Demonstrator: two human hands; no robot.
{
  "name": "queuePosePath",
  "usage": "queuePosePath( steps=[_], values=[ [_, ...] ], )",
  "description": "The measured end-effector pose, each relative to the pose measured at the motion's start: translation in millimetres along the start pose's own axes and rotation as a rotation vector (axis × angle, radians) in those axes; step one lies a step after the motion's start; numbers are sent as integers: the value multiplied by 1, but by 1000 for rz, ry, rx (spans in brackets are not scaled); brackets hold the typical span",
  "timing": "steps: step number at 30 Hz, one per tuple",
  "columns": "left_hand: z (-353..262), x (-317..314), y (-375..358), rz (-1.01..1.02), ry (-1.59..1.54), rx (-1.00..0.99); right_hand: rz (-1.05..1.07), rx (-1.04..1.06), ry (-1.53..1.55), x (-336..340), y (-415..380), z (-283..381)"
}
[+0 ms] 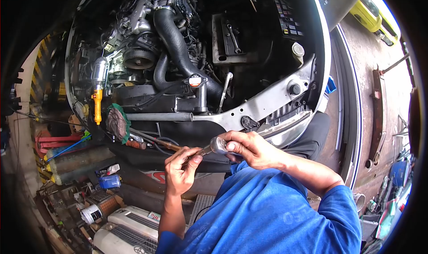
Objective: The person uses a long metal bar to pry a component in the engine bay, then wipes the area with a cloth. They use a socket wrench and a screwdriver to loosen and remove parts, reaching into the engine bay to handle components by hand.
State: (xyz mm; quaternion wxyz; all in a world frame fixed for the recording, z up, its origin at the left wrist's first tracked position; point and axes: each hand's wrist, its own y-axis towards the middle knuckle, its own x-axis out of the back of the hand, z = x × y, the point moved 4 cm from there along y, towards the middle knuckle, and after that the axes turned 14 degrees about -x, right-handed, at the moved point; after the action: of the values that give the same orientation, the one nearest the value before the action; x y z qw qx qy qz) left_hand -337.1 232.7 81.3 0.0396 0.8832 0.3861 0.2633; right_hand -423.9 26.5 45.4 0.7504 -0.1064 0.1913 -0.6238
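Between my two hands is a metal ratchet wrench (218, 145), held above the front edge of the open engine bay. The fingers of my right hand (254, 150) are closed around its round, shiny head. From the head a slim shaft runs left, and my left hand (180, 168) pinches it between thumb and fingers. Part of the tool is hidden by my fingers. Just beyond my hands lies the metal front crossmember (263, 98) with a black latch (249, 123) on it.
A combination wrench (233, 38) lies in the battery tray; another wrench (226, 88) leans near the radiator cap (195, 81). A yellow-handled work lamp (97, 104) hangs at left, near a green-edged cloth (117, 124). An engine cover (129, 227) rests lower left. A yellow vehicle (372, 13) stands far right.
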Motion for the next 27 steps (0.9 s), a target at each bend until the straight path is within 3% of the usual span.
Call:
queuePosePath(
  steps=[3,4,7,9,11,15,16,17,19,22,24,27],
  values=[
    [5,0,-4,60,-125,166,24,84,37,9,3,2],
    [8,-1,-6,80,-180,239,61,-14,108,15,2,6],
    [6,-6,-6,-45,-259,95,-416,572,-317,29,-5,35],
    [4,-4,-1,-68,-158,-56,-694,378,-465,42,-23,35],
    [-10,-3,12,-82,-47,-177,-529,-126,-128,53,-33,14],
    [-32,-22,33,193,181,-499,242,-207,613,36,-42,4],
    [-39,-31,39,327,273,-561,315,-209,642,31,-41,0],
    [-41,-41,38,443,356,-564,271,-288,575,27,-40,-2],
    [-30,-56,42,401,239,-435,268,-267,646,31,-37,-11],
    [-13,-64,44,528,244,-298,180,-70,307,38,-37,-24],
    [-5,-69,45,607,242,-264,117,-69,169,44,-36,-24],
    [-11,-67,67,419,186,-324,31,-286,105,65,-43,-2]
  ],
)
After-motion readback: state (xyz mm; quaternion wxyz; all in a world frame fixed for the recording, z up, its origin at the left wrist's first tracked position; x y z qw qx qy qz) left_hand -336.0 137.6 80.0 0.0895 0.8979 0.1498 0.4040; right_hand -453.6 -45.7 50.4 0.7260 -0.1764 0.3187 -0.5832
